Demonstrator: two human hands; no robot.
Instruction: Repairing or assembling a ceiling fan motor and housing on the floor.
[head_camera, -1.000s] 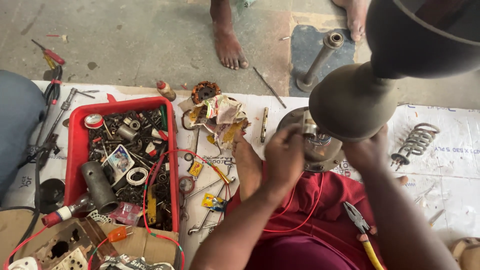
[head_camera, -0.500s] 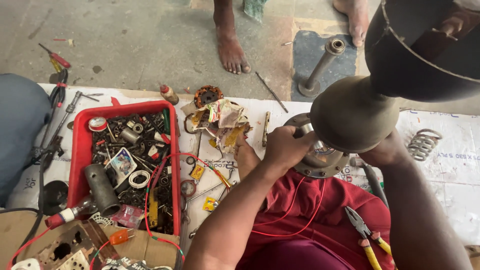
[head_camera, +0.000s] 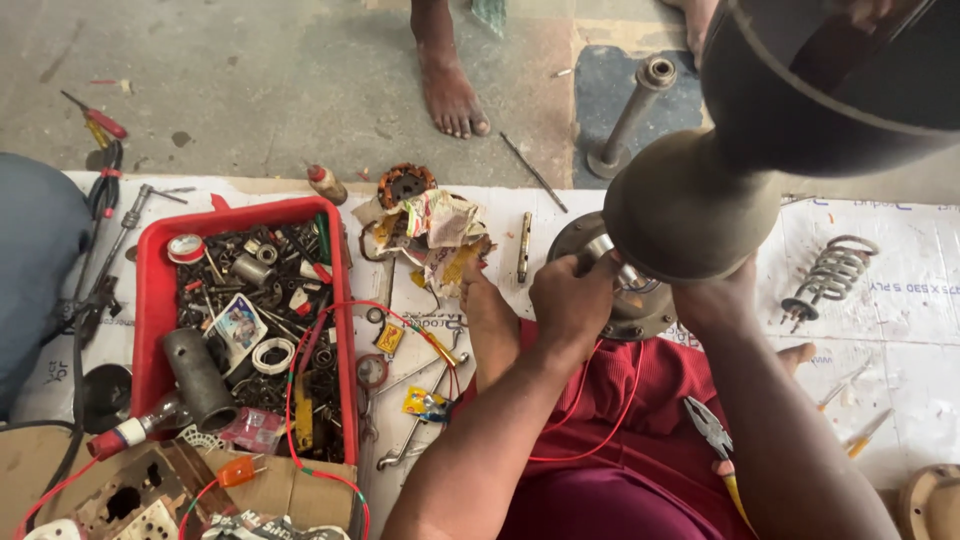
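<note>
Dark fan housing (head_camera: 700, 200) hangs over the round motor (head_camera: 625, 290) on the white sheet (head_camera: 880, 330). Left hand (head_camera: 570, 300) fingers curl closed on the motor's rim; right hand (head_camera: 715, 300) grip cannot be told. Red tray (head_camera: 150, 300) lies well left.

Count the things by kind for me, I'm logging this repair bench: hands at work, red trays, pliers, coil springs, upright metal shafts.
Hands: 2, left hand and right hand
Red tray: 1
Pliers: 1
Coil spring: 1
Metal shaft: 1
Total: 6
</note>
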